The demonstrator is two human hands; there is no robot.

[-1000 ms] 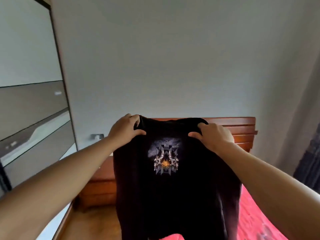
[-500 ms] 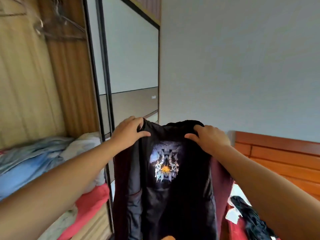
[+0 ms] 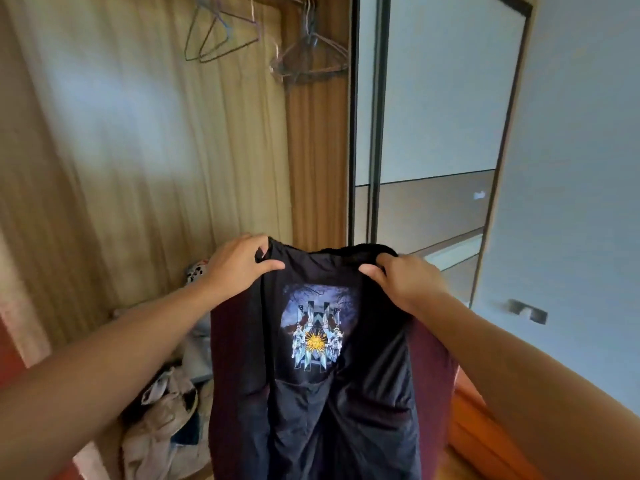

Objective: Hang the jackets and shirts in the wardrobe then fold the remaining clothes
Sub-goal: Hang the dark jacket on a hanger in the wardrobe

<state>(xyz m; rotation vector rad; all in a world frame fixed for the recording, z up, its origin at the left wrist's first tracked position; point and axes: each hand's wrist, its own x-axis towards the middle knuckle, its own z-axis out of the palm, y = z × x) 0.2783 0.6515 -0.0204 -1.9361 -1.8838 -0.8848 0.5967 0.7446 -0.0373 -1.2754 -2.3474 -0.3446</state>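
A black jacket (image 3: pixel 322 403) with maroon sleeves and a printed blue and gold emblem hangs in front of me, held up by its collar. My left hand (image 3: pixel 239 261) grips the collar's left side, thumb over the cloth. My right hand (image 3: pixel 403 278) grips the right side. Behind it stands the open wooden wardrobe (image 3: pixel 145 150). Several empty wire hangers (image 3: pixel 304 53) hang at its top, above and beyond the jacket.
A heap of loose clothes (image 3: pixel 166 410) lies inside the wardrobe at lower left. The sliding mirrored door (image 3: pixel 436 133) stands to the right of the opening. A plain wall (image 3: pixel 581 168) with a socket (image 3: pixel 526 311) is at far right.
My view has swung left from the bed and headboard to the open wardrobe. Both hands keep the same grip on the jacket's collar, and the hangers have come into view.
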